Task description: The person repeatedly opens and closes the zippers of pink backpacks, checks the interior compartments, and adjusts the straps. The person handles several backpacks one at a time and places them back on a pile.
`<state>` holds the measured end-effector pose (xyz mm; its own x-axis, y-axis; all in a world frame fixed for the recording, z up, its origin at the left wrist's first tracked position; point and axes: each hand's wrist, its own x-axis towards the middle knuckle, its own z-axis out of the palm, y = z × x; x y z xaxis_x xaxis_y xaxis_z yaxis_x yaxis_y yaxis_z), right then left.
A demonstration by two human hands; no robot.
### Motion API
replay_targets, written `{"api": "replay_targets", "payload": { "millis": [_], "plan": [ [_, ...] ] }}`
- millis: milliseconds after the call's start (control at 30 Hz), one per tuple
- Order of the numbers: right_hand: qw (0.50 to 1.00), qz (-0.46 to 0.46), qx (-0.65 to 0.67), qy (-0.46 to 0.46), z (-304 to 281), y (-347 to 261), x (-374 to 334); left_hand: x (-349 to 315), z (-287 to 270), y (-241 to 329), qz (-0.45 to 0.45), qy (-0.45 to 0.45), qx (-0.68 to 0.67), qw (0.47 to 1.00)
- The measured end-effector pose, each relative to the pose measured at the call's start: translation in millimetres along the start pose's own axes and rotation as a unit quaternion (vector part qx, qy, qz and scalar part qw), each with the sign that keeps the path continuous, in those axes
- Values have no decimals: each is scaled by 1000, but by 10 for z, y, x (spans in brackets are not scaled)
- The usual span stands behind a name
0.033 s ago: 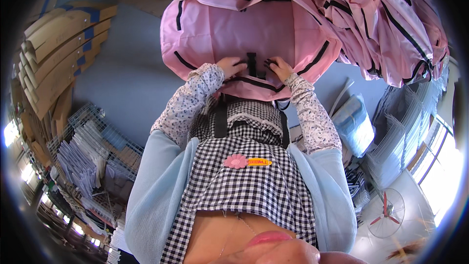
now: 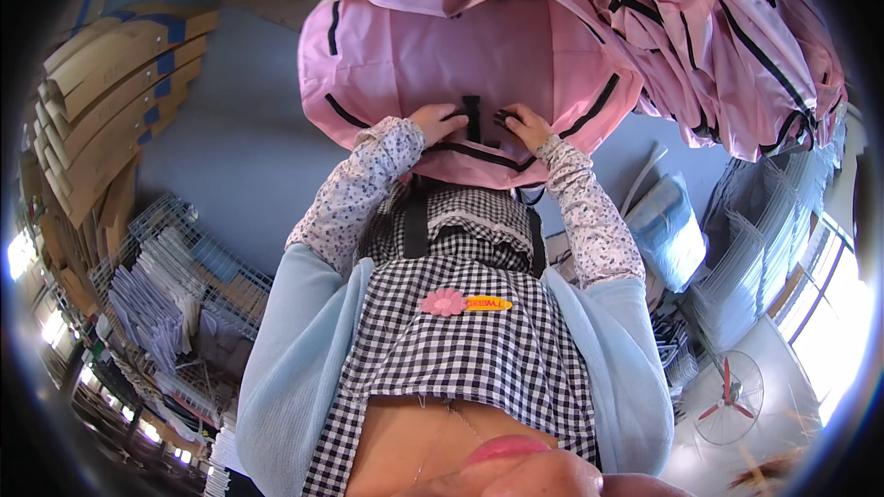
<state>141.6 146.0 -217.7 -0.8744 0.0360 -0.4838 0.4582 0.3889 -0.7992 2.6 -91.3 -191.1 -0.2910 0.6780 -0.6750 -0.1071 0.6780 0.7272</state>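
A large pink bag [image 2: 474, 51] with black zips and trim lies on the blue-grey surface in front of me, its hollow side facing up. My left hand [image 2: 436, 124] is curled over the bag's near edge, left of a short black strap [image 2: 472, 120] at the middle. On the strap's other side, my right hand [image 2: 528, 129] bends its fingers over the same edge. Dark spots show at the fingertips of both hands; whether these are nails or small black parts is unclear. The undersides of both hands are hidden.
More pink bags [image 2: 727, 37] are heaped at the far right. Brown cardboard sheets [image 2: 110, 74] stand stacked at the left, above a wire basket [image 2: 235, 290] with white items. A plastic-wrapped packet [image 2: 668, 230] lies right of me, near a fan [image 2: 727, 396].
The pink bag and its black strap have shifted very slightly left. Both hands keep nearly the same place and hold.
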Motion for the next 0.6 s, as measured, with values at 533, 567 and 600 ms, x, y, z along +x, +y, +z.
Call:
{"api": "replay_targets", "payload": {
  "millis": [533, 567, 600],
  "plan": [
    [982, -58, 177, -32, 63, -84, -78, 137, 165, 97, 50, -24, 49, 997],
    [987, -25, 151, -55, 42, -160, -92, 141, 172, 89, 49, -35, 54, 997],
    [989, 6, 123, -79, -18, -294, -107, 159, 191, 90, 47, -43, 58, 996]
  ]
}}
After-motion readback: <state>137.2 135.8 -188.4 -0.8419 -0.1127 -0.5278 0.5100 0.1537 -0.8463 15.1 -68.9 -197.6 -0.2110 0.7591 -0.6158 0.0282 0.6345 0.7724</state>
